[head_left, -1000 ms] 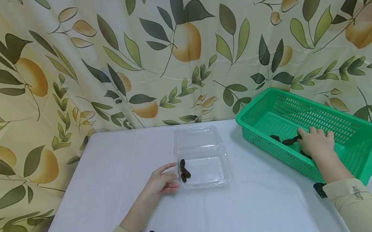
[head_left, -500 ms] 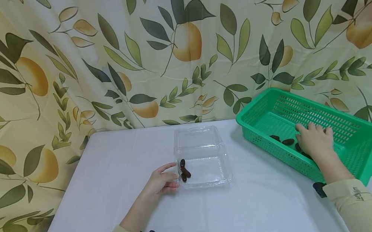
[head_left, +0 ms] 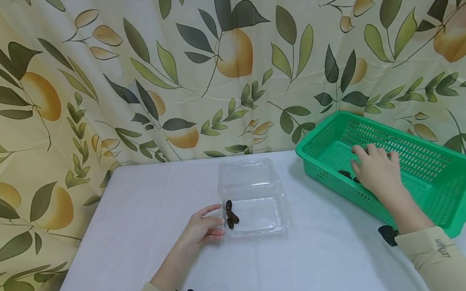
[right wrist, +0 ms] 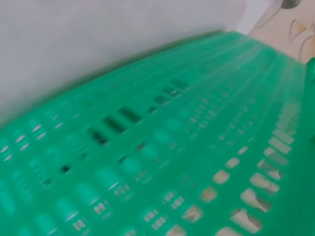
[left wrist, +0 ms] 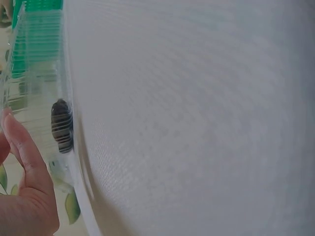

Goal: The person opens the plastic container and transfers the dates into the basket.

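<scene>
On the white table sits a clear plastic clamshell box (head_left: pixel 260 213), its lid laid back. Along its left inner side lie several dark brown oval pieces (head_left: pixel 233 216), looking like dates; the left wrist view shows the dark pieces (left wrist: pixel 62 125) through the ribbed wall. My left hand (head_left: pixel 203 228) touches the box's left side with mostly straight fingers. Inside the green plastic basket (head_left: pixel 440 153) my right hand (head_left: pixel 378 171) reaches down, and more dark pieces (head_left: pixel 345 173) lie just left of it. My palm hides whatever may be between the right fingertips.
The green basket has slotted walls and stands angled at the table's right; its perforated side (right wrist: pixel 162 128) fills the right wrist view. A white cloth (head_left: pixel 312 264) covers the table. Behind it hangs a fruit-patterned curtain (head_left: pixel 220 100).
My right hand has moved left inside the basket, over where dark pieces showed earlier. A long dark piece by its fingertips is no longer visible there. The left hand and box stay put.
</scene>
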`<action>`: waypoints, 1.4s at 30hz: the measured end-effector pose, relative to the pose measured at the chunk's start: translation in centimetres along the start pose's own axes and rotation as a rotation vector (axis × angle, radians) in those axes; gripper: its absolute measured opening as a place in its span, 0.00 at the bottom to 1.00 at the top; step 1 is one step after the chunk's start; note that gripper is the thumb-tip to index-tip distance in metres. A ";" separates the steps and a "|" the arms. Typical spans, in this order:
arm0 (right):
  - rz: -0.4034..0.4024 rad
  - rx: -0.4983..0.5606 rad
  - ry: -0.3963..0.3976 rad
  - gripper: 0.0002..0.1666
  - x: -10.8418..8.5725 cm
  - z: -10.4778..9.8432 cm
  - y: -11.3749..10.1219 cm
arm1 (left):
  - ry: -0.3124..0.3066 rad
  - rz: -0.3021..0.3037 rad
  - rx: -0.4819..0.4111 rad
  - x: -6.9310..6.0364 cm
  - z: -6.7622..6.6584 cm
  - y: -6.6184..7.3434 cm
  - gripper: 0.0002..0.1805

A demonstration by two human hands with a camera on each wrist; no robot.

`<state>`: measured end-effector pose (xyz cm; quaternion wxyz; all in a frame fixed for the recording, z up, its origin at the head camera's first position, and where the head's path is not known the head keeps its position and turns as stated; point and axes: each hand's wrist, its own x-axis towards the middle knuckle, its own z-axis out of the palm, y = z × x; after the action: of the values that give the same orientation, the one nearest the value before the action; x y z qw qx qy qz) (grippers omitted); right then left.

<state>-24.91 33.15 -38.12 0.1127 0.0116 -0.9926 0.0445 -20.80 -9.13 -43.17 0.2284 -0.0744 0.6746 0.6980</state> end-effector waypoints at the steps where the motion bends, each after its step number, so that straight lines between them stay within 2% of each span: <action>1: -0.010 0.003 0.017 0.18 0.0 0.0 -0.3 | 0.002 0.000 0.001 0.0 0.0 0.0 0.27; 8: -0.081 0.017 0.087 0.19 0.1 0.3 -2.9 | 0.006 -0.006 0.002 0.1 0.0 0.0 0.28; 15: -0.156 0.023 0.122 0.20 0.2 1.1 -5.9 | 0.011 -0.009 -0.004 2.2 -0.7 -1.9 0.29; 18: -0.194 0.020 0.142 0.20 0.1 1.7 -7.3 | 0.019 -0.012 -0.005 2.6 -0.8 -2.3 0.29; 23: -0.237 0.001 0.166 0.20 -0.1 2.7 -9.4 | 0.026 -0.004 -0.003 2.6 -0.7 -2.3 0.29; 27: -0.263 -0.014 0.147 0.20 -0.5 3.7 -11.2 | 0.019 0.007 0.006 2.5 -0.7 -2.3 0.28; 35: -0.326 -0.035 0.054 0.22 -1.2 5.0 -14.5 | 0.026 0.012 0.001 2.4 -0.7 -2.2 0.28; 42: -0.401 -0.066 0.057 0.19 -1.6 5.9 -16.8 | 0.014 0.006 -0.013 2.5 -0.7 -2.2 0.29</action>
<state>-24.11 15.90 -42.77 0.1479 0.2042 -0.9676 -0.0113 -22.22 -9.34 -46.26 0.2209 -0.0786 0.6720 0.7025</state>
